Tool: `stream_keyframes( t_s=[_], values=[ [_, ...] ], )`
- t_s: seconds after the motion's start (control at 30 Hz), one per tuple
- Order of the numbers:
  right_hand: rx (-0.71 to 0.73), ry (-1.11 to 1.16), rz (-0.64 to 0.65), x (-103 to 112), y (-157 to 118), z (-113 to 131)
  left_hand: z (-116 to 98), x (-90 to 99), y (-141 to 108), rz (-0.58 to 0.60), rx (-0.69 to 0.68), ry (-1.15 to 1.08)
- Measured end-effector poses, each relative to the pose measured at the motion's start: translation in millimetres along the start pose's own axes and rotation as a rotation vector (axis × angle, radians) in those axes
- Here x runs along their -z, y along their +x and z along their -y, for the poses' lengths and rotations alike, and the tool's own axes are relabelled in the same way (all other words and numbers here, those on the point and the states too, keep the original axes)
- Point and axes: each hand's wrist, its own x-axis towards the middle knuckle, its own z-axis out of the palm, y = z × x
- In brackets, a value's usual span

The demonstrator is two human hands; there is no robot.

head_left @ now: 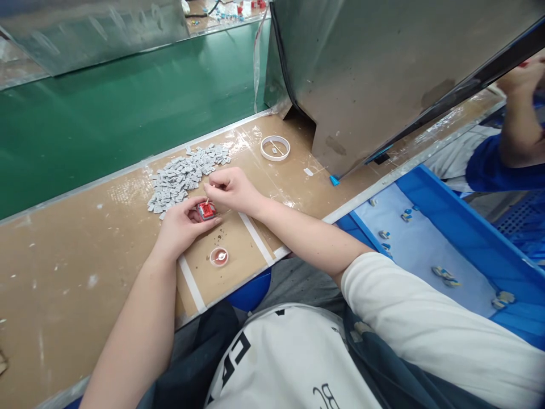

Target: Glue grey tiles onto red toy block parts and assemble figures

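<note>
My left hand (181,224) is closed around a small red and grey plastic piece (207,211), its square red recess facing up. Above it, my right hand (236,190) pinches a thin stick (206,201); most of it is hidden by the fingers, and its tip is at the red recess. Whether the tip touches cannot be made out. Just beyond both hands lies a heap of small flat grey pieces (183,179). A little round cup (219,257) with something reddish and white in it stands on the table nearer my body.
A white ring (275,158) lies on the brown-covered table (85,272) near a large metal housing (361,74). At the right, a blue bin (477,210) holds several small grey, blue and yellow pieces. Another person's hand (522,76) shows at the far right. A green panel (128,108) borders the table.
</note>
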Motion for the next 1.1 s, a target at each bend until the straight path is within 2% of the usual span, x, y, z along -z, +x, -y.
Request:
stream_keyframes(
  t_s=[0.1,0.3,0.5,0.63,0.77,0.9,1.1],
  values=[
    [0.017,-0.005,0.001,1.1,0.0,1.2,-0.4,-0.2,0.0,-0.001,0.005,0.007],
    [-0.043,-0.034,0.079,1.7,-1.8,3.2,-1.4,-0.6,-0.3,-0.008,0.001,-0.005],
    [-0.074,0.047,0.186,3.6,-3.6,7.1,-4.4,-1.2,-1.0,-0.001,0.018,-0.002],
    [-0.063,0.097,0.212,2.3,-4.1,8.0,-4.7,-1.4,-1.5,0.012,0.006,-0.006],
    [-0.017,0.095,0.190,-2.2,-4.4,5.1,-6.7,-1.0,-3.0,0.008,-0.043,0.024],
    [-0.001,0.079,0.123,-4.1,-3.3,3.0,-7.3,-2.8,-1.7,0.001,-0.028,0.049],
    [-0.098,0.133,0.058,-6.7,-1.2,2.0,-4.1,4.6,-2.1,-0.016,-0.055,0.105]
  ],
)
